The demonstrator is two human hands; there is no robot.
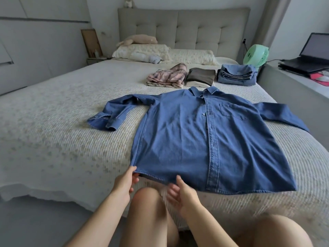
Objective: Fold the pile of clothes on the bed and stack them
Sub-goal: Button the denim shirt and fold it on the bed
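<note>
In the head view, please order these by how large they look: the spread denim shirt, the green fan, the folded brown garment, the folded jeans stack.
1. denim shirt, by far
2. folded jeans stack
3. folded brown garment
4. green fan
The last three look close, and all lie farther away, so this order is unsure.

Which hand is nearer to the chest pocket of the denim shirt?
Right. The right hand is at the hem near the button placket, below the chest pocket; the left hand pinches the denim shirt's far bottom corner.

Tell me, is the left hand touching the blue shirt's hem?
Touching. The head view shows the left hand with its thumb on top of the blue shirt's hem corner, pinching it.
</note>
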